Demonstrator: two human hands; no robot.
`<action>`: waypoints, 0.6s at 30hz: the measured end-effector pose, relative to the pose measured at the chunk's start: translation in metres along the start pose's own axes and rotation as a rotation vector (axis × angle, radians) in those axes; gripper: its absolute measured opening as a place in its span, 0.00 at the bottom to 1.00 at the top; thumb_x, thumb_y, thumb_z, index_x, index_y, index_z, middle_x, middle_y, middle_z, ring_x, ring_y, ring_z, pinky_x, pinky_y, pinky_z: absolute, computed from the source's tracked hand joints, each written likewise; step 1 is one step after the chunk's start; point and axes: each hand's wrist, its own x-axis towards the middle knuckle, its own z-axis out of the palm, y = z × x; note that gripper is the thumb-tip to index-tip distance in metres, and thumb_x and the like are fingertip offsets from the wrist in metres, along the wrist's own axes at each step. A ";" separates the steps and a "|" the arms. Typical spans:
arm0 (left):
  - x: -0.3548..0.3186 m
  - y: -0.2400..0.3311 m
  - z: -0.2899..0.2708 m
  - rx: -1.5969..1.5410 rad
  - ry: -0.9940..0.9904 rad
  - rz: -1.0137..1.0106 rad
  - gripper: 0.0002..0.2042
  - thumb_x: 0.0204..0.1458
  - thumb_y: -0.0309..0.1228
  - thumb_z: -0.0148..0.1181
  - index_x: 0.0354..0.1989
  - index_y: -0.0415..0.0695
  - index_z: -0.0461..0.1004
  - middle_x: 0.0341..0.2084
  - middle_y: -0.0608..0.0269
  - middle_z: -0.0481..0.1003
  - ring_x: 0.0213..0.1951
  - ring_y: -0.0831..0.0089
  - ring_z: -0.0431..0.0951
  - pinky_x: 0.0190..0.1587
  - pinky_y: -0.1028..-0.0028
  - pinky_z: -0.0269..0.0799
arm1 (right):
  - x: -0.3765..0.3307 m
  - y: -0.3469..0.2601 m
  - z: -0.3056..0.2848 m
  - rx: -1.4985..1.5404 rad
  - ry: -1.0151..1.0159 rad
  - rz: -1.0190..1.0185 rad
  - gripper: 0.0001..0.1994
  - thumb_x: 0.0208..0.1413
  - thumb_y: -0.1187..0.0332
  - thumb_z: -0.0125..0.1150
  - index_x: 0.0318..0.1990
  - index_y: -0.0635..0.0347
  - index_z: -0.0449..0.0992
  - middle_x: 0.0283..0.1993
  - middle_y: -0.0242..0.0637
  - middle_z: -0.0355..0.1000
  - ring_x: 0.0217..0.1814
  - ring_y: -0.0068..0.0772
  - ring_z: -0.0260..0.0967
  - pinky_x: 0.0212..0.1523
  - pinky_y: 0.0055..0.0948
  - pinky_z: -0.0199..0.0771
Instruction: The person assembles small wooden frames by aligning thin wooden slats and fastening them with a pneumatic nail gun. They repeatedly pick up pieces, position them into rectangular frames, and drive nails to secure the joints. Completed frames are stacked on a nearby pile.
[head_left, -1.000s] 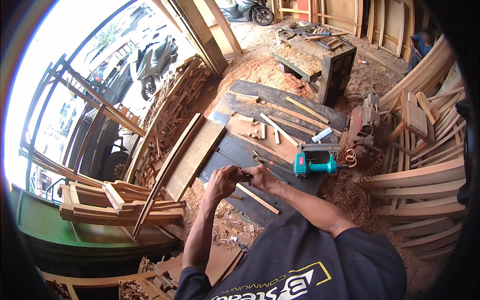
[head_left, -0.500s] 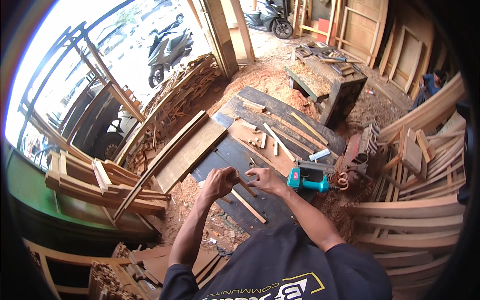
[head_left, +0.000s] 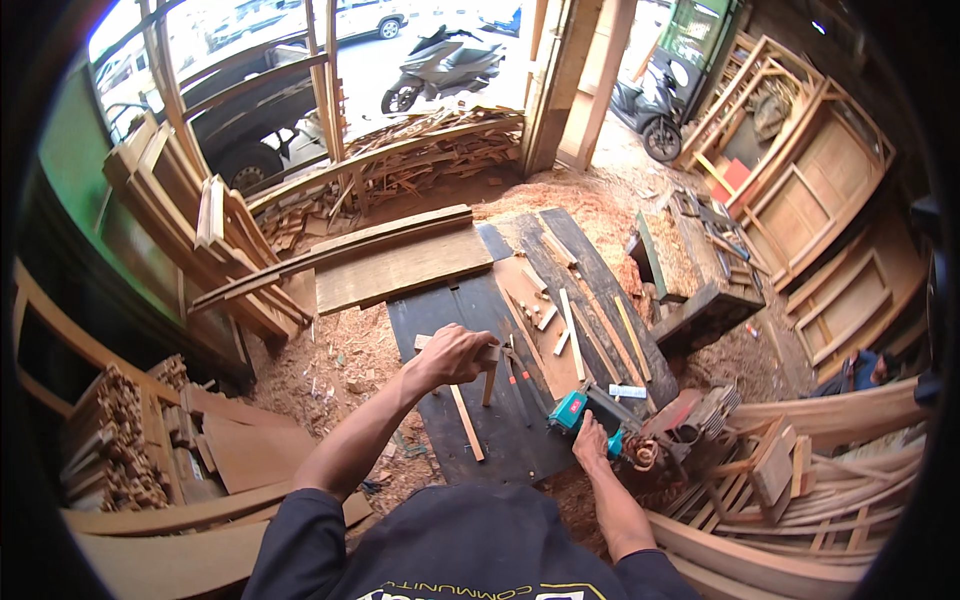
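Note:
My left hand point(head_left: 456, 356) is closed on a short wooden piece point(head_left: 489, 384) above the dark worktable point(head_left: 430, 318); part of the piece is hidden under my fingers. To the right, my right hand point(head_left: 592, 444) has its fingers round a teal nail gun point(head_left: 567, 410) lying at the table's right side. Between the hands lies a pair of pincers point(head_left: 514, 368) with red on the handles. A narrow wood strip point(head_left: 467, 425) rests on the table just below my left hand.
Sticks and small offcuts point(head_left: 571, 335) lie across the table's right half. A wide plank point(head_left: 400, 276) extends off its far left. Stacked curved timber point(head_left: 780, 540) stands at the right, and a person point(head_left: 858, 372) is at the far right. Sawdust point(head_left: 335, 365) covers the floor.
My right hand has left the spot beside my left hand and taken hold of the nail gun. My left hand keeps the wooden piece. The view has turned.

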 end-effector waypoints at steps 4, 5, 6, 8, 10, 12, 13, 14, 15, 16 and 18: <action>-0.002 0.005 -0.005 -0.037 -0.020 -0.054 0.27 0.46 0.32 0.65 0.59 0.43 0.73 0.29 0.49 0.82 0.29 0.55 0.83 0.37 0.62 0.77 | 0.015 0.002 -0.022 -0.113 -0.092 -0.067 0.32 0.50 0.75 0.58 0.65 0.65 0.56 0.46 0.58 0.72 0.50 0.63 0.71 0.53 0.54 0.71; -0.001 0.006 -0.006 -0.013 -0.048 -0.072 0.29 0.46 0.32 0.65 0.60 0.43 0.72 0.28 0.49 0.82 0.28 0.56 0.82 0.37 0.63 0.77 | 0.020 -0.003 -0.041 -0.128 -0.014 -0.105 0.29 0.50 0.69 0.63 0.60 0.67 0.61 0.40 0.60 0.74 0.45 0.63 0.74 0.49 0.54 0.74; -0.002 0.008 -0.006 0.027 -0.077 -0.071 0.30 0.46 0.32 0.65 0.61 0.42 0.71 0.28 0.49 0.82 0.27 0.57 0.82 0.38 0.63 0.77 | 0.026 -0.010 -0.064 -0.020 0.026 -0.082 0.27 0.49 0.65 0.67 0.55 0.67 0.66 0.37 0.60 0.75 0.43 0.64 0.75 0.47 0.54 0.76; -0.002 0.009 -0.007 -0.016 -0.072 -0.082 0.31 0.46 0.33 0.65 0.63 0.41 0.70 0.27 0.49 0.82 0.25 0.58 0.81 0.37 0.63 0.76 | 0.036 -0.024 -0.131 0.143 0.016 -0.039 0.24 0.46 0.57 0.72 0.46 0.67 0.75 0.34 0.58 0.77 0.40 0.61 0.78 0.45 0.51 0.78; -0.001 0.008 -0.006 -0.012 -0.042 -0.068 0.32 0.47 0.34 0.64 0.64 0.41 0.68 0.26 0.50 0.81 0.25 0.57 0.81 0.38 0.63 0.75 | 0.041 -0.044 -0.205 0.273 -0.090 -0.086 0.23 0.47 0.53 0.73 0.40 0.66 0.79 0.32 0.53 0.79 0.37 0.51 0.80 0.43 0.46 0.80; -0.001 0.007 -0.004 0.028 -0.028 -0.053 0.33 0.47 0.34 0.64 0.66 0.41 0.67 0.25 0.50 0.81 0.27 0.55 0.81 0.39 0.64 0.74 | 0.047 -0.070 -0.277 0.327 -0.241 -0.220 0.22 0.48 0.54 0.71 0.40 0.65 0.81 0.32 0.48 0.80 0.34 0.40 0.81 0.41 0.41 0.81; -0.001 0.007 -0.002 0.049 -0.041 -0.052 0.34 0.48 0.34 0.64 0.66 0.41 0.66 0.25 0.50 0.81 0.28 0.55 0.81 0.40 0.64 0.74 | 0.046 -0.084 -0.310 0.349 -0.285 -0.374 0.21 0.49 0.55 0.71 0.42 0.64 0.81 0.33 0.46 0.81 0.34 0.36 0.80 0.41 0.39 0.81; -0.001 0.007 -0.001 0.039 -0.032 -0.062 0.34 0.48 0.35 0.64 0.67 0.41 0.65 0.25 0.50 0.81 0.29 0.54 0.81 0.41 0.64 0.73 | 0.045 -0.102 -0.334 0.351 -0.291 -0.428 0.20 0.48 0.55 0.71 0.42 0.62 0.82 0.33 0.44 0.81 0.35 0.36 0.80 0.43 0.39 0.80; -0.001 0.007 -0.001 0.032 -0.040 -0.076 0.35 0.48 0.35 0.64 0.67 0.40 0.64 0.25 0.50 0.80 0.30 0.54 0.81 0.41 0.64 0.73 | 0.045 -0.119 -0.355 0.354 -0.292 -0.519 0.20 0.47 0.56 0.71 0.43 0.60 0.82 0.34 0.43 0.81 0.36 0.37 0.80 0.44 0.38 0.80; -0.001 0.007 0.000 0.029 -0.050 -0.095 0.36 0.47 0.35 0.65 0.68 0.40 0.63 0.25 0.50 0.80 0.30 0.53 0.81 0.42 0.64 0.73 | 0.046 -0.134 -0.376 0.436 -0.348 -0.604 0.19 0.47 0.58 0.71 0.44 0.59 0.82 0.36 0.45 0.81 0.38 0.37 0.80 0.46 0.37 0.78; -0.001 0.009 0.000 0.020 -0.027 -0.096 0.33 0.47 0.36 0.65 0.64 0.39 0.67 0.25 0.49 0.80 0.29 0.52 0.81 0.42 0.62 0.73 | 0.046 -0.164 -0.402 0.242 -0.282 -0.569 0.18 0.47 0.59 0.69 0.42 0.63 0.82 0.36 0.48 0.81 0.39 0.39 0.80 0.47 0.37 0.77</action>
